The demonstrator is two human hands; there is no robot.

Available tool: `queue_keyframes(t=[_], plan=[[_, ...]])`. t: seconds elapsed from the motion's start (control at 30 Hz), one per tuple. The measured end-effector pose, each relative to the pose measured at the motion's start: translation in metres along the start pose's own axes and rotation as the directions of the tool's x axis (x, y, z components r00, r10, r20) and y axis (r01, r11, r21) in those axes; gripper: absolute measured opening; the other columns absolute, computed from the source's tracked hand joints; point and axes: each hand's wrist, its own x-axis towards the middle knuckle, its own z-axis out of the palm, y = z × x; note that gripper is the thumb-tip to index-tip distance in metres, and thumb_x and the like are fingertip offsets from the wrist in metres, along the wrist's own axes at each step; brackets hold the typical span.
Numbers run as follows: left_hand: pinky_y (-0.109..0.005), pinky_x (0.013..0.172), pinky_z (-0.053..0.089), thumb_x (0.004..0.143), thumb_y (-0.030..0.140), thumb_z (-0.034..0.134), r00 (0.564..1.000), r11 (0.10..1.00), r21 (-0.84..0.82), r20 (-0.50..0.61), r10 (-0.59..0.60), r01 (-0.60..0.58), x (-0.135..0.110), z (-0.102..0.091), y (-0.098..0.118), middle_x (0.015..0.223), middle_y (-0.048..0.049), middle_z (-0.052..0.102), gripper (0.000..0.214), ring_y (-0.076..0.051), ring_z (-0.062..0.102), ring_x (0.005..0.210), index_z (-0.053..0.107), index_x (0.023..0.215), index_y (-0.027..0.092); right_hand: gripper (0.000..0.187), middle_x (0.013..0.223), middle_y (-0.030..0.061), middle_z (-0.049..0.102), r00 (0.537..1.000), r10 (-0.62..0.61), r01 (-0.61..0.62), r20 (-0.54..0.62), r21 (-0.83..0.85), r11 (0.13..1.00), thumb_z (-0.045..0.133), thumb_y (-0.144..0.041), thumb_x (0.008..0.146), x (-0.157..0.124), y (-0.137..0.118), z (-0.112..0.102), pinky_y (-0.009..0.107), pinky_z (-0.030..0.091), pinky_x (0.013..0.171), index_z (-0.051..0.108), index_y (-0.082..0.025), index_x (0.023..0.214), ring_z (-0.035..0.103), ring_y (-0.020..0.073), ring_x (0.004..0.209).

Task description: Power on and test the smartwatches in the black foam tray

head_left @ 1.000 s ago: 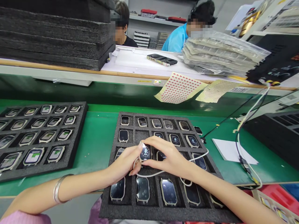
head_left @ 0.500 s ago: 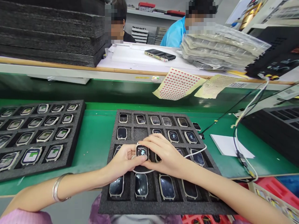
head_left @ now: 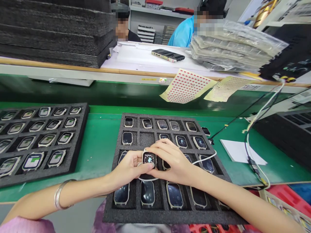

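A smartwatch (head_left: 148,157) without a strap, its dark screen lit with a watch face, is held between both hands above a black foam tray (head_left: 136,216). My left hand (head_left: 133,165) grips it from the left, with the thumb against the lower part of the screen. From the right, my right hand (head_left: 171,158) closes its fingers on the watch's top and right edges. A white cable (head_left: 204,158) runs from under my hands toward the right. More watches sit in the tray's compartments; one compartment (head_left: 146,139) behind my hands holds no watch. My hands hide some of the middle slots.
Another foam tray of watches (head_left: 82,129) lies at left. A paper sheet (head_left: 239,152), cables (head_left: 247,136) and a black foam stack (head_left: 282,142) are at right. On the shelf are foam stacks (head_left: 53,35), a phone (head_left: 168,55) and plastic trays (head_left: 233,48). Two people sit beyond.
The view has shifted very slightly. Both hands keep the same hold on the watch, and nothing has been picked up or let go.
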Motion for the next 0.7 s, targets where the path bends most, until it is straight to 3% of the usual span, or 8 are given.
queue_keyframes(t=[0.7], plan=[[-0.02, 0.041, 0.015, 0.075, 0.041, 0.07, 1.0, 1.0, 0.004, 0.013, 0.003, -0.003, -0.0002, -0.0019, -0.0013, 0.055, 0.0082, 0.032, 0.032, -0.005, 0.021, 0.046, 0.054, 0.071, 0.014, 0.039, 0.094, 0.0099, 0.062, 0.999, -0.024, 0.025, -0.044, 0.021, 0.999, 0.064, -0.029, 0.083, -0.0013, -0.001, 0.0008, 0.04, 0.048, 0.082, 0.053, -0.015, 0.118, 0.057, 0.0222, 0.088]])
